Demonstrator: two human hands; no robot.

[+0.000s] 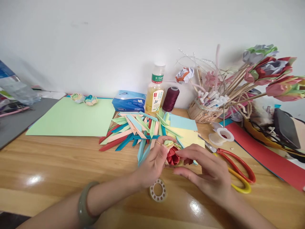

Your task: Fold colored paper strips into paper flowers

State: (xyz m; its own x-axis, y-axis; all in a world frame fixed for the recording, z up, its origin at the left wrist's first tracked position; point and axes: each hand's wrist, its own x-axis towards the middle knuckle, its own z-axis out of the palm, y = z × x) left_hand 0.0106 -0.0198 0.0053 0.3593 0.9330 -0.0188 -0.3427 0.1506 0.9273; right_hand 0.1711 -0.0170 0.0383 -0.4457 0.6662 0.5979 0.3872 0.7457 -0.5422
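Observation:
A paper flower (172, 156) with red folded petals and pale green and yellow outer ones is held up over the table. My left hand (156, 159) is closed around its left side, thumb in front and fingers behind. From the right, my right hand (206, 168) reaches in with its index fingertip at the red petals. Its thumb is spread below, apart from the fingers. Behind the flower lies a heap of folded paper strips (133, 127) in red, green, blue and peach. A roll of clear tape (158, 190) lies on the table just below my hands.
Red-and-yellow scissors (238, 165) and a white spool (221, 136) lie right. Behind stand a tissue pack (129, 101), bottle (155, 92), maroon thread cone (171, 99) and basket of pens (205, 111) with paper flowers. Two small paper flowers (84, 99) rest on green paper (76, 117).

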